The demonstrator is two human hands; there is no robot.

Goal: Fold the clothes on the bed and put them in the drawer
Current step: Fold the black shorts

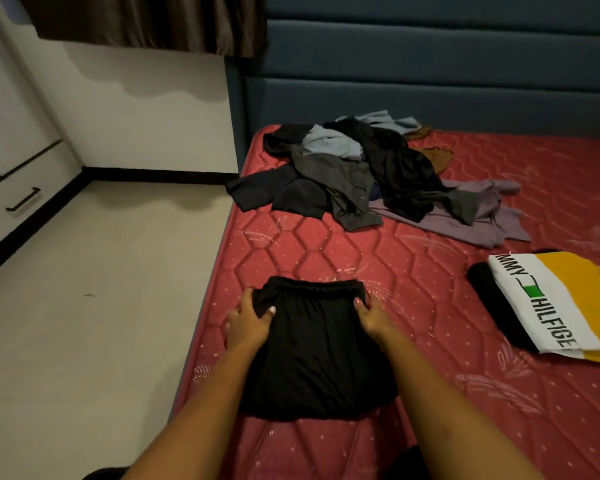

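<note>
Both your arms reach straight forward. Your left hand (248, 323) pinches the black shorts (312, 358) at their 9 o'clock edge and your right hand (371, 317) at 3 o'clock, thumbs on top. The shorts lie flat on the bed (430, 306), with the clothes pile (361, 174) at 12 o'clock.

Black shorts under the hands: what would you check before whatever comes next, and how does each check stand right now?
1. Left hand and right hand grip the black shorts near the waistband: ok.
2. Shorts lie flat on the mattress: ok.
3. Fold finished: cannot tell.
4. Space between shorts and folded striped shirt: ok.
5. Drawer open: not ok, it looks shut.
6. Pile of clothes folded: not ok.
</note>
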